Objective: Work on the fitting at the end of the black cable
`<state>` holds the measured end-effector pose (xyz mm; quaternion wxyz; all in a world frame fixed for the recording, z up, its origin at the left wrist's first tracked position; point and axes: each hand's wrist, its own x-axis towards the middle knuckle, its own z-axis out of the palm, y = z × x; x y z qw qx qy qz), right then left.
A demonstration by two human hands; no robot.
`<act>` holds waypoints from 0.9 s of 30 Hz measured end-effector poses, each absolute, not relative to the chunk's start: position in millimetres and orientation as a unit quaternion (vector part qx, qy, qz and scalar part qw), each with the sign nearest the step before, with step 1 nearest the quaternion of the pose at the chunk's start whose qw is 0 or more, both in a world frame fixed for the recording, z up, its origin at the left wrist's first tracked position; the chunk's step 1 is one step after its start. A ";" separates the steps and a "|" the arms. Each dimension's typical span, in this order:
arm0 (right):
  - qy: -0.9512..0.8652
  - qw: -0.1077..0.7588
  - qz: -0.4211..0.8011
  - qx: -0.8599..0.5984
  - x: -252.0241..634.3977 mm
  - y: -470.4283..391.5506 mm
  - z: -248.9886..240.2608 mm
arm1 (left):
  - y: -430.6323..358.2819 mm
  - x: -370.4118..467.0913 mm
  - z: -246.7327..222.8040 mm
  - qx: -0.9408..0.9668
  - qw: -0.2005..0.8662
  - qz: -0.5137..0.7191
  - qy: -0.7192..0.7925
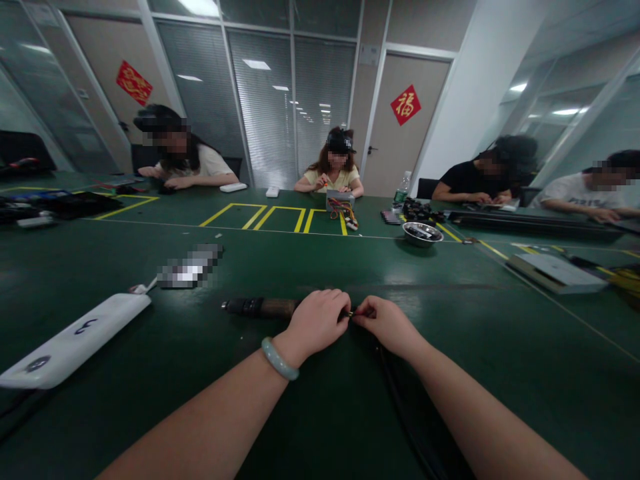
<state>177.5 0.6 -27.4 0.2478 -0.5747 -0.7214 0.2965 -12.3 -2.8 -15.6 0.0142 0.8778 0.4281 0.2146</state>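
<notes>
A dark cylindrical tool (260,307) lies across the green table, its brown grip running in under my left hand (320,321). That hand is closed around the tool's near-right end, with a jade-coloured bangle at the wrist. Close beside it, my right hand (387,325) pinches at a small brass-coloured tip (351,313) between the two hands. What exactly its fingertips hold is too small to tell. Below the right hand, a thick black cable (395,393) runs down toward the front edge of the picture.
At left are a white power strip (80,337) and a blurred-out phone-like object (191,267). A metal bowl (423,235) with dark parts and a flat pale box (556,272) stand to the right. Several people work along the far side, one behind a grey box with wires (340,200).
</notes>
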 end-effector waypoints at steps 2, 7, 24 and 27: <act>-0.721 0.249 0.296 -0.575 177.5 0.8 -27.2 | -3.2 -12.4 -14.9 0.878 0.015 0.215 0.427; -0.722 0.244 0.295 -0.577 176.9 0.2 -24.5 | -3.8 -12.0 -13.0 0.878 0.017 0.204 0.432; -0.722 0.239 0.289 -0.582 175.4 -1.3 -19.8 | -6.6 -13.3 -11.8 0.870 0.029 0.233 0.433; -0.723 0.242 0.292 -0.578 175.8 -0.5 -21.8 | -5.9 -13.2 -12.1 0.872 0.028 0.237 0.427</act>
